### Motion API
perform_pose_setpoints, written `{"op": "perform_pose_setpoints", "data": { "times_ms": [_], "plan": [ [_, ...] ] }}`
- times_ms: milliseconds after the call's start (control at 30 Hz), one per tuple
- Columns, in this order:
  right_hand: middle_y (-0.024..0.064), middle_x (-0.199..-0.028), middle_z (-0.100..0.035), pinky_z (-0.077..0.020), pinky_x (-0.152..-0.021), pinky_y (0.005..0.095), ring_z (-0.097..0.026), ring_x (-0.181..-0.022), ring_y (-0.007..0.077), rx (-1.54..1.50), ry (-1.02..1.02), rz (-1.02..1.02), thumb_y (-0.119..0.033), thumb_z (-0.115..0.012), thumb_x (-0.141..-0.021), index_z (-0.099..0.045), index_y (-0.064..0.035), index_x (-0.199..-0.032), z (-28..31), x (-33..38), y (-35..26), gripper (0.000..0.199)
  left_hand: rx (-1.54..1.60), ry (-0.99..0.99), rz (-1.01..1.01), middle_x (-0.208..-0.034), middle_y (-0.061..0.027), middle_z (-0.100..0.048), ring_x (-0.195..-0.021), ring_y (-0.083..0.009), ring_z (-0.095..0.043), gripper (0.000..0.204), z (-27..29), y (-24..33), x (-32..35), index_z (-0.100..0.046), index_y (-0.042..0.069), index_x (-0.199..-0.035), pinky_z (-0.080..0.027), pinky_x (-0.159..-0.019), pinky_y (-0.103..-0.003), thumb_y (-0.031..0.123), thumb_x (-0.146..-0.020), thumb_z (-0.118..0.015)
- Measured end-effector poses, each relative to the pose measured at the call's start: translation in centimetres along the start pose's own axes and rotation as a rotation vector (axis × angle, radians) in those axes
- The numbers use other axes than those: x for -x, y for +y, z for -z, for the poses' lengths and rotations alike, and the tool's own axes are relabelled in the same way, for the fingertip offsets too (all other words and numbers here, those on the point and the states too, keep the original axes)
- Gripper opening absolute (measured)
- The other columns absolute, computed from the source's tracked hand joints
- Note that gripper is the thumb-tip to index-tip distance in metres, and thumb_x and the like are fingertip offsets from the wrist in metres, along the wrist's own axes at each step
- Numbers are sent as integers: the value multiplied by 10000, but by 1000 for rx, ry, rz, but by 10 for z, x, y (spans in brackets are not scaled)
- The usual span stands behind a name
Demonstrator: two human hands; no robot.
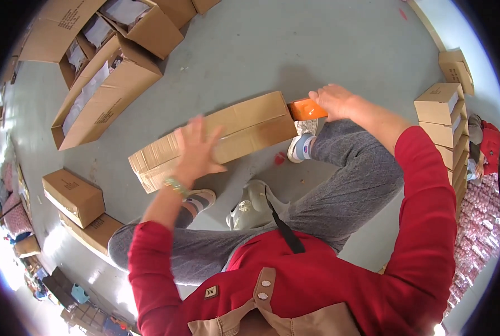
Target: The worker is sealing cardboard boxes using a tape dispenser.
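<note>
A long, closed cardboard box (250, 120) lies in front of my legs, slanting up to the right. Over its left half, my left hand (196, 148) has its fingers spread and a little blurred; whether the palm presses on the cardboard I cannot tell. My right hand (332, 102) is closed around an orange tape dispenser (304, 109), held against the box's right end. Part of the dispenser is hidden by the fingers.
Open cardboard boxes (101, 106) with white sheets inside stand at the upper left. Two closed boxes (73, 196) are stacked at the left. More boxes (440, 103) are piled at the right, beside pink-and-white packs (479, 229). A whitish bag (255, 204) lies between my legs.
</note>
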State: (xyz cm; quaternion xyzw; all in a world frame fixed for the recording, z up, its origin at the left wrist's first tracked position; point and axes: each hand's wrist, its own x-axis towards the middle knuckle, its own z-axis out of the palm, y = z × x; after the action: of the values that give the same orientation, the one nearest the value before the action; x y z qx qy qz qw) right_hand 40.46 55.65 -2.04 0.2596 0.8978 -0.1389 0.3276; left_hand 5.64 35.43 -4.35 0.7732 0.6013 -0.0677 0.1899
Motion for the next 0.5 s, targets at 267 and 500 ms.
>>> {"op": "perform_pose_setpoints", "data": {
  "times_ms": [267, 500],
  "plan": [
    [143, -902, -623, -452, -850, 410, -602, -920, 305, -10, 39, 3, -215, -795, -621, -473, -31, -1043, 5, -4, -27, 561, -121, -13, 13, -1490, -265, -163, -1381, -417, -175, 1096, 1, 100, -91, -197, 319, -1473, -163, -1031, -679, 533, -570, -780],
    [158, -819, -644, -508, -736, 436, -636, -821, 355, -288, 60, 19, -236, -822, -591, -427, -15, -1005, 2, -40, -96, 614, -130, 7, 19, -1454, -282, -213, -1346, -441, -233, 1072, 0, 13, -18, -285, 320, -1436, -213, -1021, -670, 438, -508, -807]
  ]
}}
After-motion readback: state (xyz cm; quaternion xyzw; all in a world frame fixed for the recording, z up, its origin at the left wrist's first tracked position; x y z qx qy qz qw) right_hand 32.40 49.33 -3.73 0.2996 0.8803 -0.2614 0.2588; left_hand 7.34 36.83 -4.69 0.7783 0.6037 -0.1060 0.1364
